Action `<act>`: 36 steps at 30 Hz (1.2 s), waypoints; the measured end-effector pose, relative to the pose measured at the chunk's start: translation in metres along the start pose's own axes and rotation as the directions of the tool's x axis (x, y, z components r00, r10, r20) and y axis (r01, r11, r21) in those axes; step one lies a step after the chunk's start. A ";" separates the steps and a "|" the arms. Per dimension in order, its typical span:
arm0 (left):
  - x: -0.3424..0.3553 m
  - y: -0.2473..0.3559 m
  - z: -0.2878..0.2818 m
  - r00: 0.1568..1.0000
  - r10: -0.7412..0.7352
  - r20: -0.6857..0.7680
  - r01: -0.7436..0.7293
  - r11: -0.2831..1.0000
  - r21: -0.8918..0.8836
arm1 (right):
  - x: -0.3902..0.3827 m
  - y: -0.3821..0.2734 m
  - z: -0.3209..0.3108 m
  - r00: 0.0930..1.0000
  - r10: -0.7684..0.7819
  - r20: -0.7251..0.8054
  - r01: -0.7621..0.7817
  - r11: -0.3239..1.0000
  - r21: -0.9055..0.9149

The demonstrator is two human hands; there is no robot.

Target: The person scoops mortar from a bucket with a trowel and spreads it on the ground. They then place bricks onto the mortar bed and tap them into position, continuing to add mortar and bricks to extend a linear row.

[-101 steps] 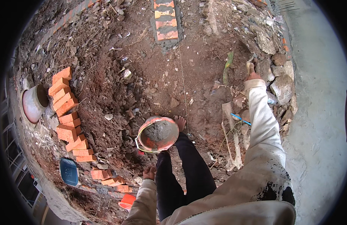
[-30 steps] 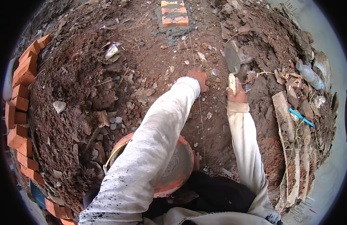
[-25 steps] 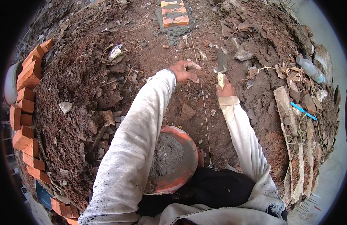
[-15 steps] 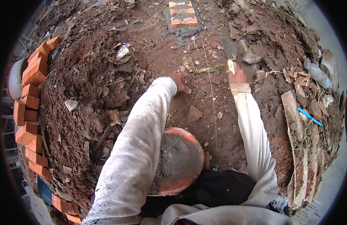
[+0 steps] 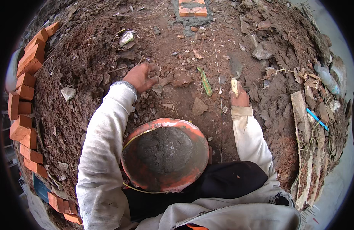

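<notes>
Trowel [image 5: 235,69]: held right of the string [image 5: 220,92] by the right hand [image 5: 241,96], grip clamped on handle. Left hand [image 5: 140,78]: shifted leftward, grip apart; bucket [image 5: 194,136] below uncovered, seemingly made accessible.

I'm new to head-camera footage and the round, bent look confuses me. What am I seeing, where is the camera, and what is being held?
There is no robot here, just two bare human hands. The view comes from a fisheye camera worn on the head, looking down, so straight edges curve near the dark rim.

The left hand, fingers apart, is close to the loose soil. The right hand holds a trowel by its pale handle.

An orange bucket of grey mix stands by the legs. A thin string runs over the ground toward mortared bricks at the top, and loose orange bricks line the left side.
</notes>
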State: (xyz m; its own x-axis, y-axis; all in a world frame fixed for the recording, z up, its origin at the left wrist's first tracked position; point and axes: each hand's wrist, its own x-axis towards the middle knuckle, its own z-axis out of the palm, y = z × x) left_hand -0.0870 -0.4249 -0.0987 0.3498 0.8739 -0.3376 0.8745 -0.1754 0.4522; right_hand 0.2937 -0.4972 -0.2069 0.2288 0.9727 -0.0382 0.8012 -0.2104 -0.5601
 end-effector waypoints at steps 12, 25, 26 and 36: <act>0.118 0.077 0.114 0.982 0.124 0.145 -0.145 0.979 0.146 | -0.008 -0.003 -0.012 0.952 0.277 0.132 -0.307 0.841 0.445; 0.149 0.087 0.184 0.974 0.108 0.197 -0.145 0.973 0.182 | -0.019 -0.024 -0.015 0.952 0.291 0.092 -0.278 0.702 0.656; 0.150 0.085 0.183 0.970 0.146 0.195 -0.176 0.973 0.149 | -0.018 -0.023 -0.013 0.954 0.289 0.076 -0.267 0.711 0.650; 0.146 0.103 0.186 0.939 0.272 0.208 -0.291 0.954 0.066 | -0.018 -0.015 -0.015 0.964 0.246 0.103 -0.245 0.662 0.709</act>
State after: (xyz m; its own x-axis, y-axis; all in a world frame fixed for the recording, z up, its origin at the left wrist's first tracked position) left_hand 0.1161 -0.3997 -0.2546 0.6366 0.6788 -0.3661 0.7550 -0.4516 0.4755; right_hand 0.2861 -0.5128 -0.1854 0.3606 0.8957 -0.2602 0.0825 -0.3085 -0.9476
